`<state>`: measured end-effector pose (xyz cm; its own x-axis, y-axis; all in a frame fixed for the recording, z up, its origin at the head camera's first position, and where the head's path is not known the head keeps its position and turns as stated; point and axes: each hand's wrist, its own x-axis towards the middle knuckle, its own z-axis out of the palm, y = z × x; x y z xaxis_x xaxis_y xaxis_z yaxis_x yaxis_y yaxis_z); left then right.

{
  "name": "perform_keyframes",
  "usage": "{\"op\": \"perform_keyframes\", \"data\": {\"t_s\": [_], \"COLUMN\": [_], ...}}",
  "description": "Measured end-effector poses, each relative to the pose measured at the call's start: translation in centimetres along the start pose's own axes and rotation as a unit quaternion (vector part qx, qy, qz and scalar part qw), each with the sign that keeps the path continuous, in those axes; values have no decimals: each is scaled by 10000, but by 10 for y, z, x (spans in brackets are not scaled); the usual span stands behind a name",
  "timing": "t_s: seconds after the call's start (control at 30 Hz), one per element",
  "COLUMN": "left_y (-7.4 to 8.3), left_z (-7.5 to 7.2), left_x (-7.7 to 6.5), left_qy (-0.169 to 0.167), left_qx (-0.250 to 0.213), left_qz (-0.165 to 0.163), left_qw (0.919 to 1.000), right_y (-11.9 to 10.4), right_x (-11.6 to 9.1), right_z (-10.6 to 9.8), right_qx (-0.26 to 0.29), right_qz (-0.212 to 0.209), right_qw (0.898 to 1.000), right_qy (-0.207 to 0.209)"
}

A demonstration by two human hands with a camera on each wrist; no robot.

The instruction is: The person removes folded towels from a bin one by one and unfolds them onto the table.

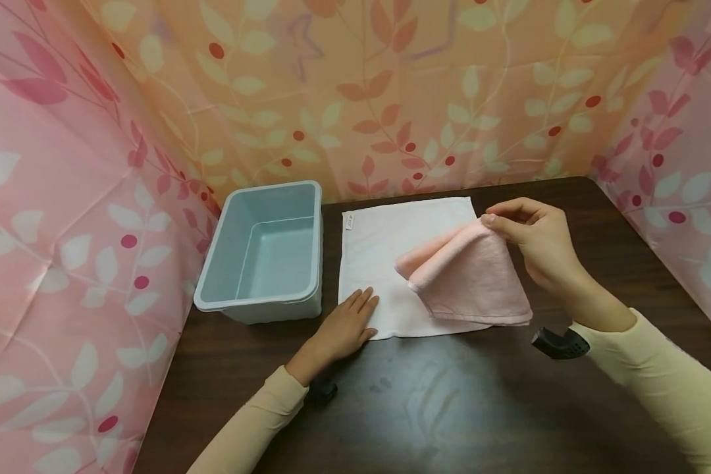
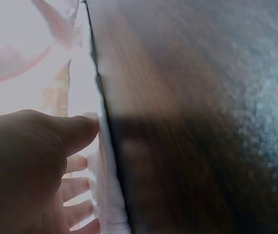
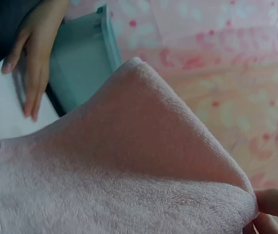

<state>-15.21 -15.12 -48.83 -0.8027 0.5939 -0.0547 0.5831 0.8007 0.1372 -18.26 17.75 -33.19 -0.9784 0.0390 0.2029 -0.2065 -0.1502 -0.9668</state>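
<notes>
A white towel (image 1: pixel 373 263) with a small tag at its far left corner lies flat on the dark table. My left hand (image 1: pixel 347 324) rests on its near left corner, fingers straight; in the left wrist view the thumb (image 2: pixel 83 129) lies along the towel's edge (image 2: pixel 110 187). My right hand (image 1: pixel 539 243) pinches one corner of a pink towel (image 1: pixel 474 276) between thumb and fingertips. This pink towel hangs folded over the right part of the white one. In the right wrist view the pink towel (image 3: pixel 129 146) slopes down from the pinching fingers (image 3: pixel 273 202).
A pale blue plastic bin (image 1: pixel 272 306) stands left of the white towel, with nothing inside. Patterned curtains (image 1: pixel 391 99) close off the back and both sides of the dark wooden table (image 1: pixel 426 408).
</notes>
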Motion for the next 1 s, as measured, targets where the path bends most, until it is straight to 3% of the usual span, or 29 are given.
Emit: {"op": "perform_keyframes", "data": {"t_s": [0.13, 0.33, 0.5, 0.9, 1.0], "left_y": [-2, -2, -1, 0, -1], "left_z": [0, 0, -2, -3, -3], "left_x": [1, 2, 1, -1, -1], "left_qy": [13, -53, -87, -27, 2], "left_qx": [19, -91, -114, -112, -52], "left_qz": [-7, -25, -13, 50, 56], "left_qw": [10000, 9999, 9999, 9999, 10000], "right_y": [31, 74, 98, 142, 147], "right_x": [22, 55, 74, 102, 104], "right_z": [-17, -53, -76, -106, -109], "right_qx": [-532, -1415, -1828, -2967, -2959], "right_qz": [608, 1155, 1491, 1877, 1799], "right_qw": [9967, 9826, 9709, 9345, 9358], "right_qy": [72, 328, 406, -588, -664]}}
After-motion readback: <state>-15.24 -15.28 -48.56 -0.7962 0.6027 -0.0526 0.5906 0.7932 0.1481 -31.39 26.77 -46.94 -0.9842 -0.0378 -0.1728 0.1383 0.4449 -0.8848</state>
